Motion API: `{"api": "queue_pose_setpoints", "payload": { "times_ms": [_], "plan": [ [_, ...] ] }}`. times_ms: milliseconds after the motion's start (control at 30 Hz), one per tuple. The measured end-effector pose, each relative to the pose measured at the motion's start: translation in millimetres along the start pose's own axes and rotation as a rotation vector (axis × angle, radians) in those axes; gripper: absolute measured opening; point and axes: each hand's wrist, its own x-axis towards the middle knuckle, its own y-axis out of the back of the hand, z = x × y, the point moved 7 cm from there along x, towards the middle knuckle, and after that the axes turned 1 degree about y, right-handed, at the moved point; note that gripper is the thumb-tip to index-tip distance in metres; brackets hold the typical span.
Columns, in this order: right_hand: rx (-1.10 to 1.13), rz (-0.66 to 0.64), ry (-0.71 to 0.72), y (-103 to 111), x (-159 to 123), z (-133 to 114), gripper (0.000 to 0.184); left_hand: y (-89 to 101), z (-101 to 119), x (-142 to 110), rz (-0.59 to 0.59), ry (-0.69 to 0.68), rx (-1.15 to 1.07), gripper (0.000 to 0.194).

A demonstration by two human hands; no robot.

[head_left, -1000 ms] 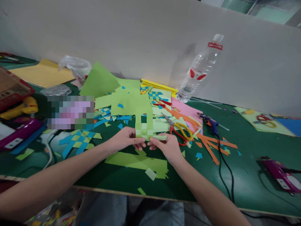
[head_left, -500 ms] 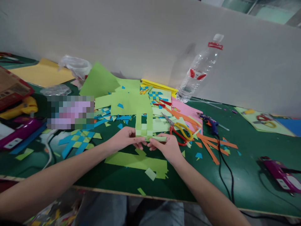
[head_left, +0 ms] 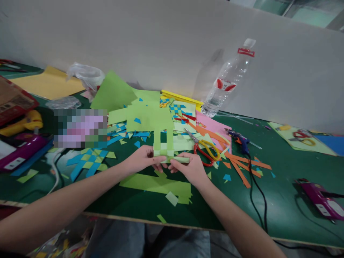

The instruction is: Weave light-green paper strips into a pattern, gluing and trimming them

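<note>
Between my two hands is a piece of woven green paper strips, held just above the table's front half. My left hand pinches its lower left edge between thumb and fingers. At the lower right, my right hand is closed on the same weave, and a pale green strip end sticks out over its fingers. Two long strips rise from the weave toward a large green sheet. Below my hands a wide green paper strip lies flat. Scissors with red and yellow handles lie right of my hands.
A blue glue gun with a black cord lies on the right, beyond orange paper strips. A tall plastic bottle leans near the back wall. A blue-green woven piece lies left. A purple power strip sits far right.
The upper strips of the weave have shifted slightly left and spread a little. Both hands keep their pinch on its lower edge, almost in the same place.
</note>
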Motion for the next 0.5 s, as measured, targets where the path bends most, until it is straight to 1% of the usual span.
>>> {"api": "queue_pose_setpoints", "payload": {
  "times_ms": [133, 367, 500],
  "plan": [
    [0.003, -0.017, -0.019, -1.3, -0.4, 3.7, 0.029, -0.4, 0.2, -0.4, -0.005, -0.027, 0.021, 0.028],
    [-0.003, -0.065, -0.027, -4.8, -0.5, 4.0, 0.034, 2.3, -1.7, 0.0, -0.011, -0.011, 0.132, 0.034],
    [-0.017, -0.036, -0.024, -1.3, 1.3, 2.6, 0.035, 1.7, -0.3, -1.5, -0.017, 0.008, 0.199, 0.036]
  ]
}}
